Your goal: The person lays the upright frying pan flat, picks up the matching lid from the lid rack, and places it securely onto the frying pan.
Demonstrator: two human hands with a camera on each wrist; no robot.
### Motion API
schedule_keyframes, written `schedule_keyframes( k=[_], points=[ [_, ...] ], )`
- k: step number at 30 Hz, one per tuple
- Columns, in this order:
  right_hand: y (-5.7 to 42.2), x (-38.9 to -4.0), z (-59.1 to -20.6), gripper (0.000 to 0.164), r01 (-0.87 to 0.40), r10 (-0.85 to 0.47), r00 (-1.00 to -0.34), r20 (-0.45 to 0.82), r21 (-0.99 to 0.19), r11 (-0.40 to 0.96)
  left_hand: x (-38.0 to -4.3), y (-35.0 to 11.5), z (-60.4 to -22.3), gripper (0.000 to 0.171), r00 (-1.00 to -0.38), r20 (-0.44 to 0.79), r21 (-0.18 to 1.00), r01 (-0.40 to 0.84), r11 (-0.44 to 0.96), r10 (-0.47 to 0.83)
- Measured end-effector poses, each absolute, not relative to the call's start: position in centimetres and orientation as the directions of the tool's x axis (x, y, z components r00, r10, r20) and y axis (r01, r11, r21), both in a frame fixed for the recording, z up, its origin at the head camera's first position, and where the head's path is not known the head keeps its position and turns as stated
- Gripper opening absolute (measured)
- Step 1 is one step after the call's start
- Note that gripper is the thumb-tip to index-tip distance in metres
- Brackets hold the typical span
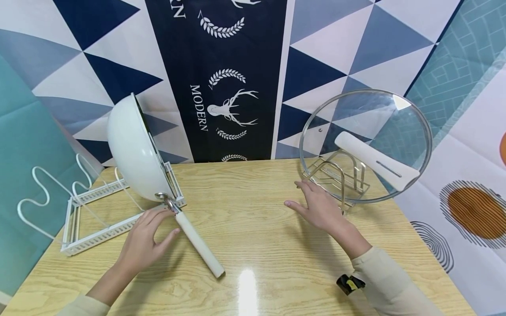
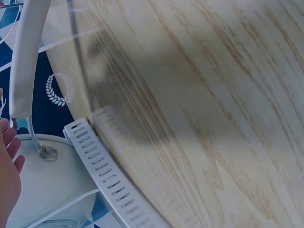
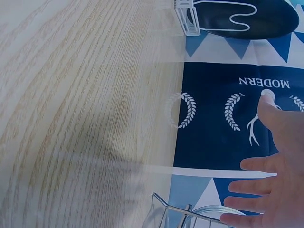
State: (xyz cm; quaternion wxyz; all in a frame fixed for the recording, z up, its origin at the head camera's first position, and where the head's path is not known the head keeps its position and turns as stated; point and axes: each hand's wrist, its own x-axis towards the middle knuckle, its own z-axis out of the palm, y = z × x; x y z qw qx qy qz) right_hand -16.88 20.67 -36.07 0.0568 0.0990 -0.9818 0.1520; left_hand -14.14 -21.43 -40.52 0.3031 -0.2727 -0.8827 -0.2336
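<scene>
A white wok [image 1: 134, 149] with a dark inside stands tilted on its side in a white wire rack [image 1: 95, 239]. Its white handle [image 1: 199, 243] slants down toward the front. My left hand [image 1: 147, 245] is beside the base of that handle, fingers loosely extended and thumb apart, gripping nothing. On the right, a glass lid [image 1: 403, 127] with a steel rim and a long white handle [image 1: 375, 160] leans in a gold wire rack [image 1: 343, 186]. My right hand [image 1: 320, 208] is spread out at the rack's left side, holding nothing.
The wood-grain table [image 1: 253, 219] lies between the two racks. Behind it hangs a patterned backdrop [image 1: 221, 52] with triangles and a deer-head print. A patterned white cloth [image 1: 470, 210] borders the table on the right. A dark wrist device [image 1: 349, 284] sits by the right sleeve.
</scene>
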Motion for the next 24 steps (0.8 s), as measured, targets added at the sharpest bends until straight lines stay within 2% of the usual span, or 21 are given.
schedule_keyframes(
  k=[7, 24],
  points=[
    [20.68, -16.93, -36.11, 0.07, -0.212, -0.178, -0.974, 0.139, -0.288, 0.934, -13.85, -21.33, -40.6, 0.042, -0.685, 0.661, 0.28, 0.603, 0.747, 0.305],
    [20.47, -17.11, -36.2, 0.07, -0.211, -0.179, -0.974, 0.136, -0.273, 0.939, -13.66, -21.03, -41.46, 0.032, -0.865, 0.49, 0.518, 0.384, 0.764, 0.102]
  ],
)
